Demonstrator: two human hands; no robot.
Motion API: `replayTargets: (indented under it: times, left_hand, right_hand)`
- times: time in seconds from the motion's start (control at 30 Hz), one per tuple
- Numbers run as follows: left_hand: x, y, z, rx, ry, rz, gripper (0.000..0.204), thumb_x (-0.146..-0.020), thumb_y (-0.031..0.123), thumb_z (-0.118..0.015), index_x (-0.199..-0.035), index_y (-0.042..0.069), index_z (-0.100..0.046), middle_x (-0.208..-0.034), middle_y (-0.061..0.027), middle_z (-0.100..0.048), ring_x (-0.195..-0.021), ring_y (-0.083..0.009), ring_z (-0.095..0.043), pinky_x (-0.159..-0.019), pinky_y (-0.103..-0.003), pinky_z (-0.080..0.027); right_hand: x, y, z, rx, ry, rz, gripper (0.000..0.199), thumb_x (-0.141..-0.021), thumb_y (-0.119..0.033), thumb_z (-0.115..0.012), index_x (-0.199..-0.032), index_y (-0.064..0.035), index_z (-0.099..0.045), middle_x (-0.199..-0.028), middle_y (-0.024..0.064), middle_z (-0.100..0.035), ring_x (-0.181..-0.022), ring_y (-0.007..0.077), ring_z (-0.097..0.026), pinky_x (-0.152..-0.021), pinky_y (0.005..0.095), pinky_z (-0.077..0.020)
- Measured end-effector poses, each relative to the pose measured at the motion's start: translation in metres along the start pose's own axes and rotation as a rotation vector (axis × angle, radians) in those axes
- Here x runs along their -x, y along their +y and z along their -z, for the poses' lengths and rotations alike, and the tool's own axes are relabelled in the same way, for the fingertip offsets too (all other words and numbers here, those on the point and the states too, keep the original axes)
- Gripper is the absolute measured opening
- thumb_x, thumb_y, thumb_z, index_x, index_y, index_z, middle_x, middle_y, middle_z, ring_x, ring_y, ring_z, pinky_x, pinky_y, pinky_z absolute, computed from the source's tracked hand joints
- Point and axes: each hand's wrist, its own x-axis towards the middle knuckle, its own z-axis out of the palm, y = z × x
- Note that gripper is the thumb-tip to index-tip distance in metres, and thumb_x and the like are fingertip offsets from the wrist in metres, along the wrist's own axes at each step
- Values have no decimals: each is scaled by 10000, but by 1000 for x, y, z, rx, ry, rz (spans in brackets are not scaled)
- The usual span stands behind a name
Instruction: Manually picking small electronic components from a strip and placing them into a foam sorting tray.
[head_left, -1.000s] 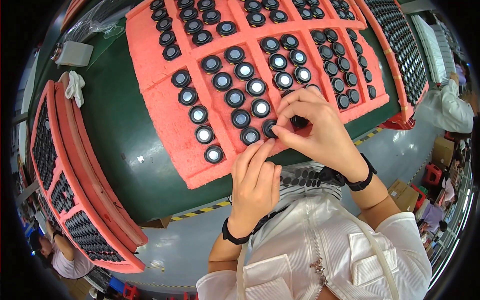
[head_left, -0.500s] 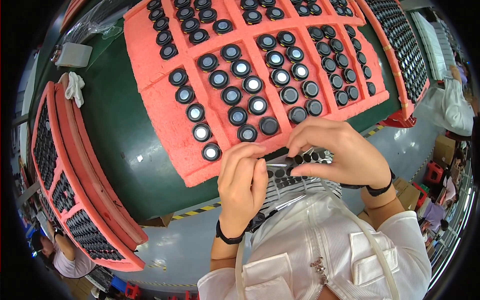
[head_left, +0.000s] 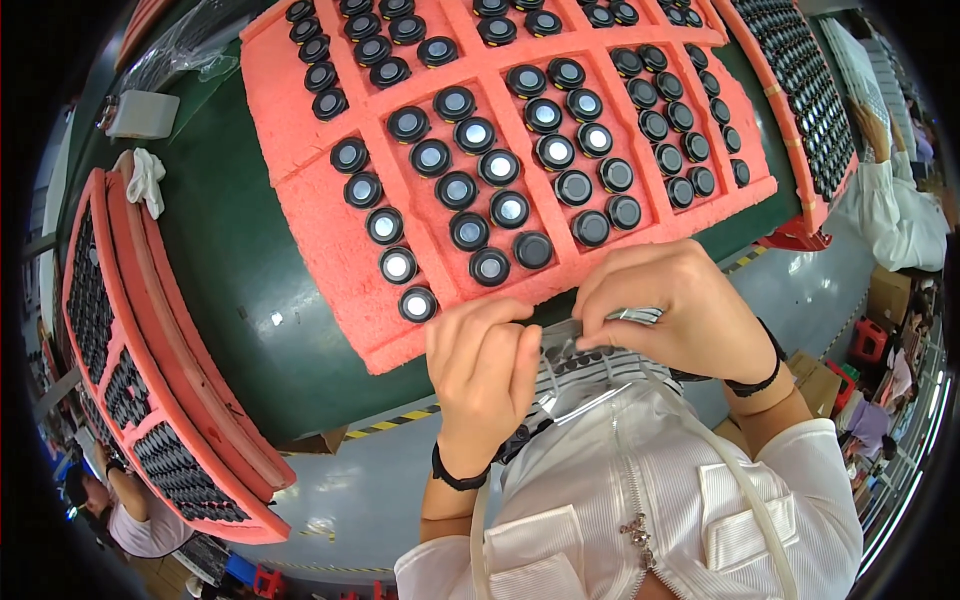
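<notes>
Both hands are closed at a clear plastic sheet of black round stickers, held in front of my white jacket, just off the near edge of a pink foam tray. My left hand has its fingers curled at the sheet's left edge. With thumb and fingertips pressed together, my right hand pinches the upper right part, where a strip of film bends up. Part of the sheet is hidden by the right hand. Round black parts with silvery or dark centres sit in rows in the tray's compartments.
The tray lies on a green table. A stack of filled pink trays stands at the left, another filled tray at the far right. A white box and a white cloth lie far left. Co-workers are at both sides.
My right thumb and fingers have drawn together, and a strip of film now bends up at them. Fewer black stickers show on the sheet. The left hand has shifted slightly left.
</notes>
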Motion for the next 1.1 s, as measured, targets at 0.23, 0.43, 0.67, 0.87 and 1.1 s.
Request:
replayTargets:
  times: [0.23, 0.43, 0.67, 0.87, 1.1]
  left_hand:
    - [14, -18, 16, -62, 1, 41, 122, -912, 76, -695, -839, 11, -621, -1187, -127, -723, -1155, -336, -660, -994, -481, -460]
    - [17, -20, 19, -108, -119, 5, 141, -918, 81, -688, -820, 21, -606, -1260, -126, -712, -1270, -309, -634, -1088, -499, -398]
    - [13, -20, 17, -138, -125, -18, 152, -908, 87, -706, -815, 24, -604, -1246, -124, -715, -1259, -296, -641, -1093, -484, -386]
    - [11, -22, 15, -140, -127, -22, 156, -906, 89, -712, -813, 26, -605, -1220, -120, -720, -1246, -288, -648, -1088, -470, -391]
    - [8, -23, 16, -111, -131, -6, 119, -930, 81, -665, -838, 23, -617, -1183, -120, -729, -1230, -292, -656, -1088, -464, -392]
  right_hand:
    - [-23, 7, 2, -356, -55, -1, 166, -742, -47, -877, -843, -28, -747, -969, 59, -729, -871, 182, -673, -764, 299, -524]
    - [-46, 18, -30, -41, 162, 82, 131, -787, -67, -837, -865, -32, -737, -995, 60, -711, -938, 193, -649, -781, 298, -508]
    - [-60, 19, -41, 68, 194, 108, 125, -794, -80, -816, -846, -24, -717, -998, 69, -702, -982, 218, -639, -851, 341, -502]
    - [-60, 21, -44, 78, 200, 101, 130, -793, -86, -814, -838, -22, -711, -991, 73, -698, -984, 234, -640, -885, 369, -497]
    - [-59, 20, -45, 160, 227, 154, 130, -809, -35, -799, -903, -24, -709, -981, 75, -685, -939, 227, -647, -798, 328, -539]
